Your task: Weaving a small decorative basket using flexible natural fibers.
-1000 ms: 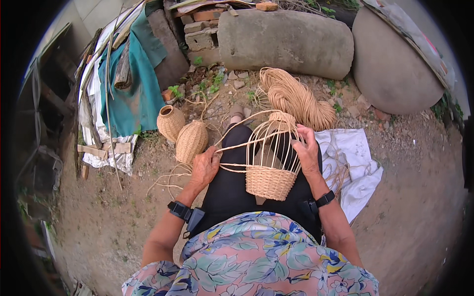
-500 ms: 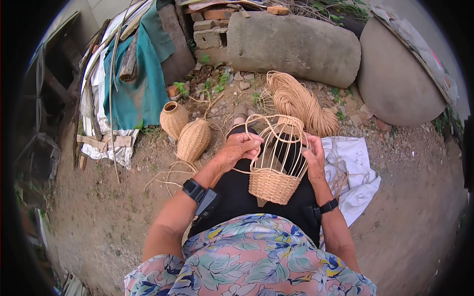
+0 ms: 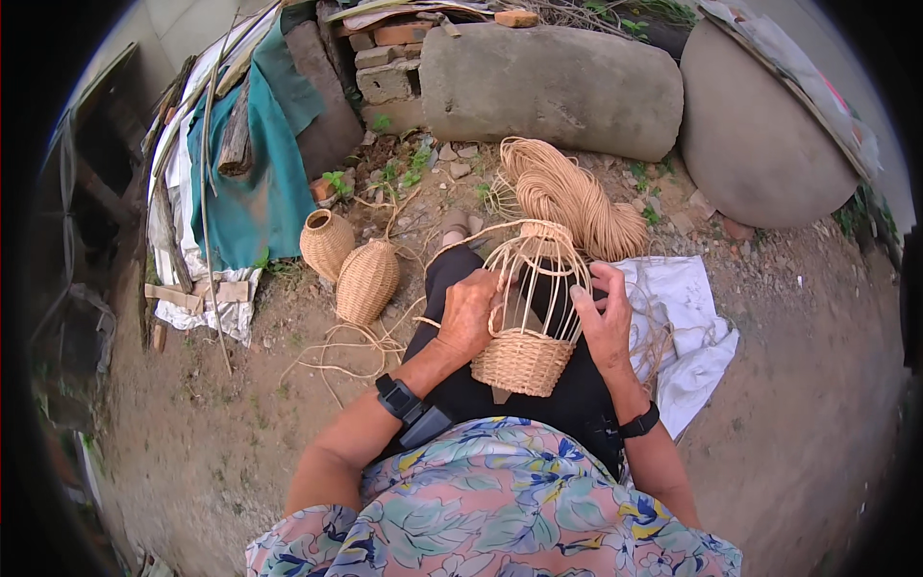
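While two woven vessels stand apart from the work at left, the step in hand appears to be the weaving of a third. The open-necked vessel (image 3: 328, 242) leans just beside the rounder vessel (image 3: 368, 282); loose strands (image 3: 334, 358) trail over the ground near them. Next rightward, the left hand (image 3: 469, 317) lies against the basket's left side, its fingers curled inward just above the woven band; the fingertips are hidden, so whether they grip a strand or a rib cannot be told. The unfinished basket (image 3: 522, 363) sits at the lap, between the hands: its lower part is closely woven, its upright ribs bare up to a gathered neck. At its right side, the right hand (image 3: 606, 313) has thumb and fingers loosely parted, the thumb at the ribs, apparently steadying them. Beyond, a hank of cord (image 3: 577, 197) lies on the ground, with a white sheet (image 3: 707, 356) at far right. The next move seems to call for drawing the strand snug past a rib without bending it.

Compared with the frame one second earlier, the left hand rests at the basket instead of well to its left with strands stretched between; the right hand keeps its side.
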A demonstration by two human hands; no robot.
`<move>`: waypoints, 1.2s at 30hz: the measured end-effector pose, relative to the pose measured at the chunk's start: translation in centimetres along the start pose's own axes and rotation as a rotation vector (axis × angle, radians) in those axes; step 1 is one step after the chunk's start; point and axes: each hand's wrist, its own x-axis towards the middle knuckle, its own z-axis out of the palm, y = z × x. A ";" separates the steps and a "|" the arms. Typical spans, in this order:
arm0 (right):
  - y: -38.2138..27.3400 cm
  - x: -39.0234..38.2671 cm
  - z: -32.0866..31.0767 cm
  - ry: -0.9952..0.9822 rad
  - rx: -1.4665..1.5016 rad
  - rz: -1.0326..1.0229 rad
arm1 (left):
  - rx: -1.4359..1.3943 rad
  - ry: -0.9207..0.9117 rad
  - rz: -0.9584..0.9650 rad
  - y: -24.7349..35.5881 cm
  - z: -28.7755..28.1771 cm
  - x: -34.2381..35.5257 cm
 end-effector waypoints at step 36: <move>3.1 1.3 1.8 -0.079 -0.072 0.208 | 0.300 -0.093 -0.261 -9.5 -12.6 -2.4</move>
